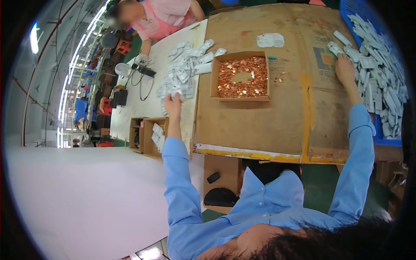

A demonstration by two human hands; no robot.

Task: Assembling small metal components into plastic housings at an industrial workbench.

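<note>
My left hand (pixel 173 106) is at the near edge of a heap of small white plastic pieces (pixel 184 71) on the white table to the left. Its fingertips are closed on one white plastic piece (pixel 176 92). On the far right, my right hand (pixel 345 70) reaches the edge of a blue crate full of similar pieces. Its fingers close on a white plastic piece (pixel 335 48) lying over the cardboard, partly hidden by the fingertips. Between my hands, an open cardboard box (pixel 265 78) holds many small shiny copper-coloured metal parts.
The blue crate (pixel 383 141) stands at the table's right edge. A loose white piece (pixel 342 38) and a crumpled white sheet (pixel 270 40) lie on the cardboard-covered table (pixel 251 130). Left are small boxes (pixel 149 143) and a black cabled device (pixel 145 70). A person in pink (pixel 167 15) sits opposite.
</note>
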